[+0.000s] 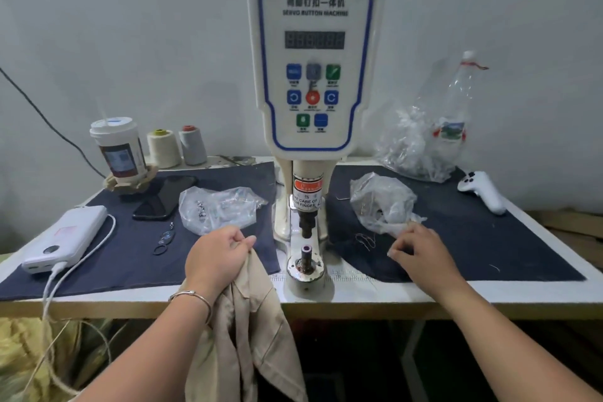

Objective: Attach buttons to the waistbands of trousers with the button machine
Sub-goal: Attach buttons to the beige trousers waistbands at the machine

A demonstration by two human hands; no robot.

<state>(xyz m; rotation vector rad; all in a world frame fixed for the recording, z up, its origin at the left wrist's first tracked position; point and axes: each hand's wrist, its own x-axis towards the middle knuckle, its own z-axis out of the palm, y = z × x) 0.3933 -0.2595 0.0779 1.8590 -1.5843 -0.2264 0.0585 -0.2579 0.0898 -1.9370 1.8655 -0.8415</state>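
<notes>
The left hand is clenched on the beige trousers, which are held just left of the button machine and hang below the table edge. The right hand, fingers curled, is seen right of the machine beside a plastic bag; whether anything is pinched cannot be told.

One button machine stands between the two hands, the left hand and the right hand. One pair of trousers hangs from the left hand. Three plastic bags lie about: one just beyond the left hand, one just beyond the right hand, one farther back. Two thread cones and one cup stand far beyond the left hand; one phone and one power bank lie to its left.
</notes>
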